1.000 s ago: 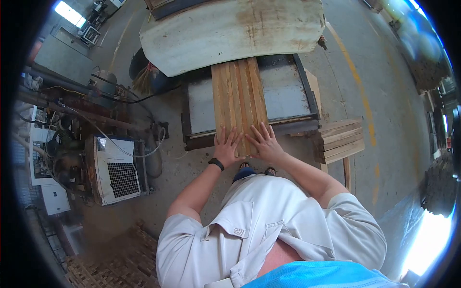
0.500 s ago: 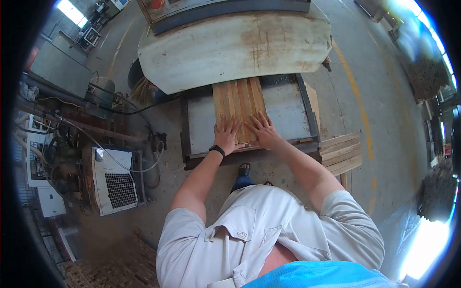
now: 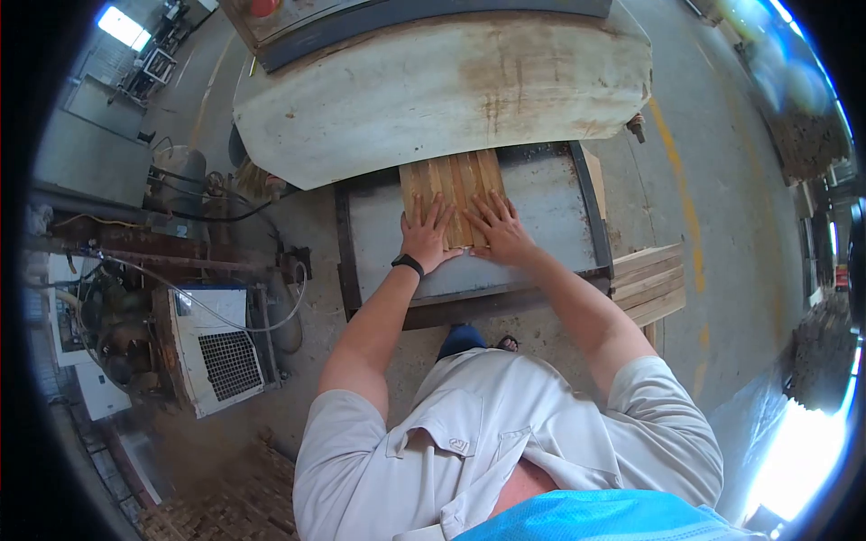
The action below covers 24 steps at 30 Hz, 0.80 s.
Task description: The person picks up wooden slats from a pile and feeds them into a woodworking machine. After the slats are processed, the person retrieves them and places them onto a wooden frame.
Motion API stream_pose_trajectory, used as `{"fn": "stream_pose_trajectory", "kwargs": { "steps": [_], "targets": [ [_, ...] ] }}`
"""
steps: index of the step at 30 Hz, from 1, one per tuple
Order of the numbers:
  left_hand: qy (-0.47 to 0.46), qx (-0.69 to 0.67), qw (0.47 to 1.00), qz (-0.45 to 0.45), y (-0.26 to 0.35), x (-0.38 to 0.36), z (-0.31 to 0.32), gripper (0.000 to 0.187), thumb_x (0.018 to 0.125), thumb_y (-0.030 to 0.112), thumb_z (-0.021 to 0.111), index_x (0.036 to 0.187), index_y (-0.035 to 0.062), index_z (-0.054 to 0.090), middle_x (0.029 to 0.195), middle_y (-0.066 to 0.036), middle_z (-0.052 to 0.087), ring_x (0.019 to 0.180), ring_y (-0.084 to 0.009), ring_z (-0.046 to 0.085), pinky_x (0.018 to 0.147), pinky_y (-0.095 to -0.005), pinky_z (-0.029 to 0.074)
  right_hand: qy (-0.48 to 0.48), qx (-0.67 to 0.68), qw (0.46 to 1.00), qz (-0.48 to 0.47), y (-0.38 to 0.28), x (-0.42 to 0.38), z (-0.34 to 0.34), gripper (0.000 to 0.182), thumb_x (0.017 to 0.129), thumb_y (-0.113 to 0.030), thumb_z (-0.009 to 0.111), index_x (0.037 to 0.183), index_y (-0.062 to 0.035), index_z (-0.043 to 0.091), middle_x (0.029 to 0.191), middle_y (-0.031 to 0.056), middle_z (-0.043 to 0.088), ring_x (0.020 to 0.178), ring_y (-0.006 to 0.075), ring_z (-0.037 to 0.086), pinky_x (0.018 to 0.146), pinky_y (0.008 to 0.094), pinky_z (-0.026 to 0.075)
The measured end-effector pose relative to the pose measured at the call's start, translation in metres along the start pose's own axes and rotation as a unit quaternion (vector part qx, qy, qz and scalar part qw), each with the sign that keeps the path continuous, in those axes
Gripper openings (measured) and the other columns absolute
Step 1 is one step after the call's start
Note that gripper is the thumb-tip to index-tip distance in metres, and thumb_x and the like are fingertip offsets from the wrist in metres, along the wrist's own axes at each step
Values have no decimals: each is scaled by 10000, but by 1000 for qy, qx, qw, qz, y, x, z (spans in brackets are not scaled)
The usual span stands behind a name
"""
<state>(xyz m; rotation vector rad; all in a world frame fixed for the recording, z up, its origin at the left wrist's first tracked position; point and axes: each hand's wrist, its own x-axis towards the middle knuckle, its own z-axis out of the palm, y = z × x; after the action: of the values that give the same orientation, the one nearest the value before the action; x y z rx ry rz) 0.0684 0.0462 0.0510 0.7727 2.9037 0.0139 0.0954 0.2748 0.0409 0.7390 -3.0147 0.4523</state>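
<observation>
The left hand (image 3: 426, 238) and right hand (image 3: 502, 236) lie flat, fingers spread, on the wood strips (image 3: 456, 185), between the surface's (image 3: 555, 225) side edges. Uneven pushing could split the row; reaching under the white cover (image 3: 442, 99) could hurt fingers.

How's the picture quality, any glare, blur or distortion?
Head view: glare burns out the lower right, with bluish flare at upper right; head view: wide-angle bending and dark corners; head view: blur softens the wood pieces at lower left, while the left hand, right hand and wooden strips look clear.
</observation>
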Motion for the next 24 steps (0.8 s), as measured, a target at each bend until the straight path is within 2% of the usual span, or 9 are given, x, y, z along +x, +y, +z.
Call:
{"fn": "stream_pose_trajectory", "kwargs": {
  "steps": [9, 12, 14, 15, 18, 20, 21, 23, 24],
  "targets": [
    [-10, -1, 1000, -4, -16, 35, -2, 1093, 724, 716, 746, 1607, 278, 274, 1708, -41, 87, 1552, -426, 47, 1120, -735, 250, 11, 2, 1000, 4, 20, 29, -3, 929, 820, -615, 699, 1595, -266, 324, 1686, 96, 204, 1548, 432, 114, 1203, 659, 177],
    [11, -2, 1000, 5, -21, 44, 0, 1096, 722, 711, 752, 1605, 266, 278, 1707, -37, 92, 1550, -427, 57, 1110, -744, 257, -5, -15, 1000, 9, 21, 40, -12, 950, 822, -631, 689, 1606, -269, 292, 1693, 89, 177, 1552, 426, 101, 1211, 655, 163],
    [25, -5, 1000, 14, -25, 51, 0, 1101, 721, 710, 753, 1603, 250, 283, 1706, -36, 94, 1550, -427, 63, 1099, -752, 260, -73, -22, 997, 27, 21, 48, -20, 962, 840, -601, 688, 1622, -284, 226, 1704, 88, 131, 1559, 418, 62, 1240, 611, 123],
    [28, -5, 1000, 11, -27, 54, 0, 1093, 727, 698, 756, 1604, 252, 281, 1704, -47, 97, 1549, -430, 61, 1111, -752, 238, -70, -22, 997, 35, 19, 51, -22, 962, 840, -601, 688, 1622, -284, 226, 1704, 88, 131, 1559, 418, 62, 1240, 611, 123],
    [56, -10, 998, 9, -32, 60, -4, 1080, 736, 672, 765, 1602, 243, 285, 1698, -74, 107, 1549, -432, 54, 1129, -754, 187, -64, -50, 995, 59, 8, 58, -24, 937, 839, -526, 727, 1611, -256, 269, 1696, 95, 153, 1559, 409, 74, 1246, 599, 130],
    [76, -19, 997, 13, -29, 58, -6, 1074, 739, 658, 770, 1600, 232, 290, 1694, -90, 113, 1549, -431, 49, 1136, -757, 158, 6, 4, 988, 154, -5, 51, -19, 857, 836, -438, 760, 1564, -208, 372, 1676, 104, 207, 1554, 404, 102, 1247, 579, 153],
    [118, -51, 992, 6, -26, 54, -7, 1050, 748, 612, 788, 1590, 212, 305, 1672, -127, 147, 1536, -432, 85, 1148, -728, 168, 6, 2, 987, 163, -9, 41, -17, 857, 836, -438, 760, 1564, -208, 372, 1676, 104, 207, 1554, 404, 102, 1247, 579, 153],
    [157, -86, 984, 6, -19, 42, -2, 1027, 757, 566, 805, 1581, 192, 320, 1650, -164, 181, 1524, -433, 120, 1160, -698, 178, 104, 53, 974, 194, -20, 16, -15, 733, 847, -368, 757, 1491, -168, 470, 1632, 115, 299, 1528, 401, 193, 1232, 549, 224],
    [200, -168, 965, -12, -14, 36, 6, 994, 765, 492, 823, 1566, 159, 337, 1602, -200, 239, 1488, -442, 183, 1172, -656, 190, 104, 51, 973, 201, -22, -1, -9, 733, 847, -368, 757, 1491, -168, 470, 1632, 115, 299, 1528, 401, 193, 1232, 549, 224]
  ]
}}
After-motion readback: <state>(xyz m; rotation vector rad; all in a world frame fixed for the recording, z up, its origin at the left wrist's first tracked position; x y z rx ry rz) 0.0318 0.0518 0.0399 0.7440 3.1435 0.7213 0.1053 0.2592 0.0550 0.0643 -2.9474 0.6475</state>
